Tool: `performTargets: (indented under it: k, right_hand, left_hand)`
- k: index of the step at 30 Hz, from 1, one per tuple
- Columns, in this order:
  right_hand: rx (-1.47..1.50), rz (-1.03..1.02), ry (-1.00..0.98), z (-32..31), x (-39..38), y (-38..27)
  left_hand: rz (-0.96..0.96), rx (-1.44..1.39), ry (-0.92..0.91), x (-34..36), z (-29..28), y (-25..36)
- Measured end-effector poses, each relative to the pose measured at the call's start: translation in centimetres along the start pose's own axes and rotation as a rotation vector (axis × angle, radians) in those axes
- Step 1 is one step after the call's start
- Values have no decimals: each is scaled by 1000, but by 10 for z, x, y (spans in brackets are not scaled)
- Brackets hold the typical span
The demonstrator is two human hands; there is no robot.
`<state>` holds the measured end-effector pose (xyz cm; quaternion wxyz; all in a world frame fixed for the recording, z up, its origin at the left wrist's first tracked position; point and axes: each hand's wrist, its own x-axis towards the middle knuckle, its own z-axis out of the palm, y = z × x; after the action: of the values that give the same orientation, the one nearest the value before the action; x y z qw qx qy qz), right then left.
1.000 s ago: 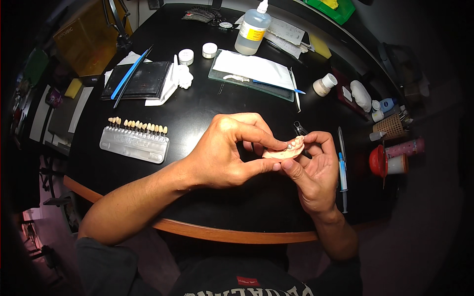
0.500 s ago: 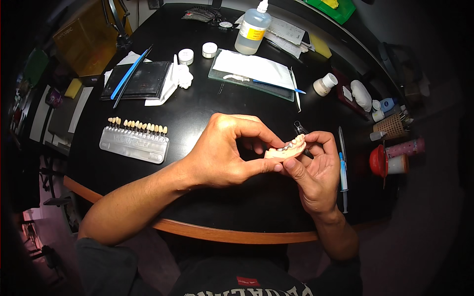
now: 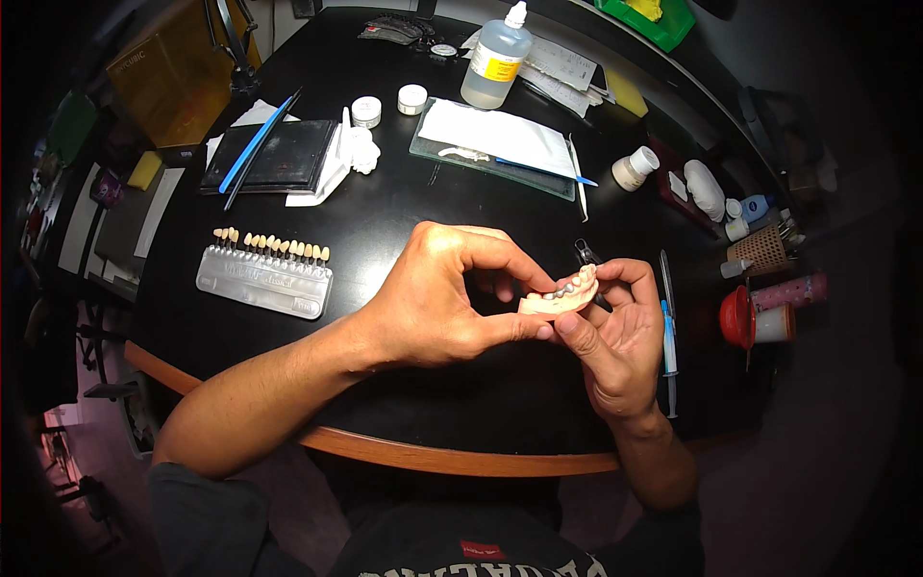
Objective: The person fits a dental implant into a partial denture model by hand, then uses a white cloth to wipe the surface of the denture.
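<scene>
Between my two hands, above the near part of the black table, is a pinkish dental model [image 3: 556,302] with a row of teeth, a few of them metallic grey. My left hand [image 3: 452,293] pinches its left end, thumb below and index finger at the grey teeth. On the other side, my right hand [image 3: 620,332] grips the right end with thumb and fingers. The undersides of the fingers behind the model are partly hidden. Just behind the model, a small dark clip-like object [image 3: 583,250] shows in part; I cannot tell what it rests on.
A tooth shade guide [image 3: 264,279] lies left of my left forearm. Beyond my hands are a glass slab [image 3: 423,146] with white paper, a liquid bottle [image 3: 496,62], small jars [image 3: 366,112] and a black case [image 3: 269,154]. A syringe [image 3: 669,341] lies right of my right hand.
The dental model appears tilted very slightly, while both hands keep their hold. The whole view has shifted a little.
</scene>
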<state>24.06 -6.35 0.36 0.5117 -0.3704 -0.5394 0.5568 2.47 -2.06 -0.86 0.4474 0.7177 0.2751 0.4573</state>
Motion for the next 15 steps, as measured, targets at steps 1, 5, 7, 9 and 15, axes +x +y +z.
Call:
performTargets:
  k: [1,5,7,9,15]
  right_hand:
    - [9,-2,4,0,0,-1]
    - [3,0,7,1,0,-1]
    - [2,2,6,0,0,-1]
    - [-3,-3,4,0,0,-1]
    - [-6,-10,-3,0,0,-1]
  left_hand:
    - [-9,19,9,0,0,1]
    - [-58,-41,40,0,1,3]
    - [-46,-39,31,0,2,1]
    - [-34,-33,28,0,1,1]
    - [-16,-28,24,0,1,0]
